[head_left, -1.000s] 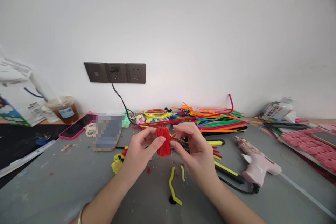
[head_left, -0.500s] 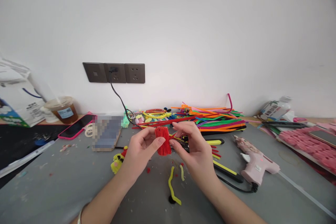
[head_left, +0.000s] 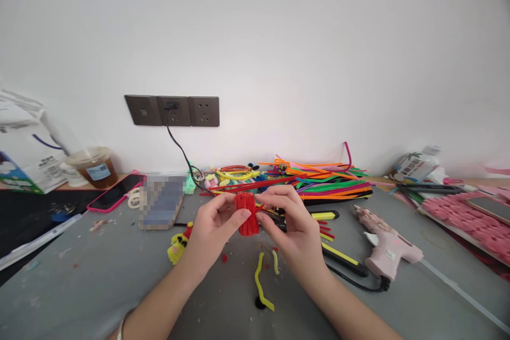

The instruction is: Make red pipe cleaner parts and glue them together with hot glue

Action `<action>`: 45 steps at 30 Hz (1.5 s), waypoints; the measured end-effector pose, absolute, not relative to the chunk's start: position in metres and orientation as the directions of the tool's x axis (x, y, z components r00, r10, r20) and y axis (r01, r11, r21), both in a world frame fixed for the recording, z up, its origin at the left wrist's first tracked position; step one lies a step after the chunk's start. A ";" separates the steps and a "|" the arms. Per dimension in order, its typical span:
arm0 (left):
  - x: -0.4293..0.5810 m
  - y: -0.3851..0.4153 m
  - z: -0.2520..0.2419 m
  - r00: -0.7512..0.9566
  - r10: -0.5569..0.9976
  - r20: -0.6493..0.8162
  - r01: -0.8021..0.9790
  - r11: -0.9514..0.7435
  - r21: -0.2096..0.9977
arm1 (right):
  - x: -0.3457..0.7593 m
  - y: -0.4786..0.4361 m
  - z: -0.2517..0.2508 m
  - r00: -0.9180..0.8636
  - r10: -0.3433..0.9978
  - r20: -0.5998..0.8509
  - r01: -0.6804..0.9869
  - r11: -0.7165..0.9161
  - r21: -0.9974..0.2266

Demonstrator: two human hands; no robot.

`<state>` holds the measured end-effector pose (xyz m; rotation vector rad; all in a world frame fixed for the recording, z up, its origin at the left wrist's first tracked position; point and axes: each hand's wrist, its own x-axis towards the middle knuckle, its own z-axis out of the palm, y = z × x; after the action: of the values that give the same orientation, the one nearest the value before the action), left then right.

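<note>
A small red bundle of fuzzy pipe cleaner is held above the grey table between both hands. My left hand pinches its left side with thumb and fingers. My right hand is closed on its right side, fingertips touching the red strands. Under the hands lie a bent yellow pipe cleaner piece and small red scraps. A yellow and red fuzzy figure lies just left of my left wrist.
A heap of coloured pipe cleaners lies behind the hands. A pink glue gun with a black cord rests at the right, pink shapes beyond it. A phone, a drink cup and a carton stand at the left.
Both hands stay on the red bundle. My right fingers have shifted slightly closer over its right side; the view has drifted a little.
</note>
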<state>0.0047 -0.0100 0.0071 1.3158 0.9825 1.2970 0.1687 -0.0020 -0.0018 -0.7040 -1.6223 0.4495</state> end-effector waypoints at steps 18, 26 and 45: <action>0.005 -0.012 0.009 0.098 0.976 0.193 -0.079 -0.186 0.979 | 0.168 -0.004 -0.002 -0.062 0.689 0.723 0.179 0.720 -0.671; 0.004 -0.012 0.008 0.098 0.975 0.201 -0.058 -0.196 0.979 | 0.167 -0.004 0.002 -0.023 0.703 0.711 0.154 0.705 -0.692; 0.007 -0.013 0.010 0.140 0.975 0.172 -0.011 -0.172 0.985 | 0.171 -0.007 0.002 -0.077 0.653 0.754 0.340 0.728 -0.596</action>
<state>0.0067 -0.0132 0.0098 1.3991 1.0176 1.2267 0.1714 -0.0071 0.0021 -0.8022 -1.6829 0.3111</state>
